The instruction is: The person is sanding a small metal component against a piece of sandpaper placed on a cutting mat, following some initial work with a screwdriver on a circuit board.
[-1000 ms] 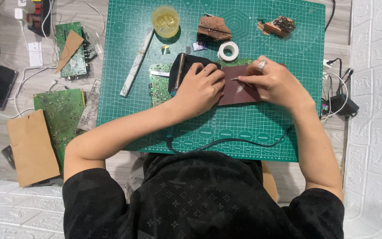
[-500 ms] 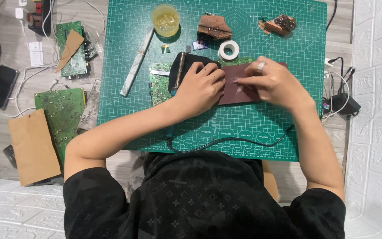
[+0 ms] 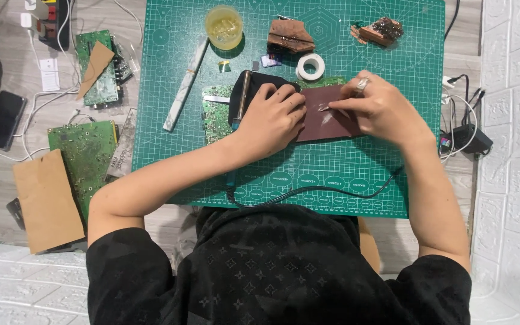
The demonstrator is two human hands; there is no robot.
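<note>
Two hands work on a green cutting mat (image 3: 170,90) spread over a grey wood-grain floor (image 3: 7,78), with white textured panels (image 3: 513,180) along the right side. The left hand (image 3: 270,117) lies curled and flat, pressing down a reddish-brown board (image 3: 326,123) at mid-mat, over a black pouch-like object (image 3: 251,87). The right hand (image 3: 375,108) pinches a small thin metal piece (image 3: 323,108) between closed fingertips against the board's top. Further up the mat stand a yellow cup (image 3: 224,27), a tape roll (image 3: 310,66) and brown scraps (image 3: 290,35). Green circuit boards (image 3: 82,156), a cardboard sheet (image 3: 43,198) and a phone (image 3: 4,119) lie left of the mat.
</note>
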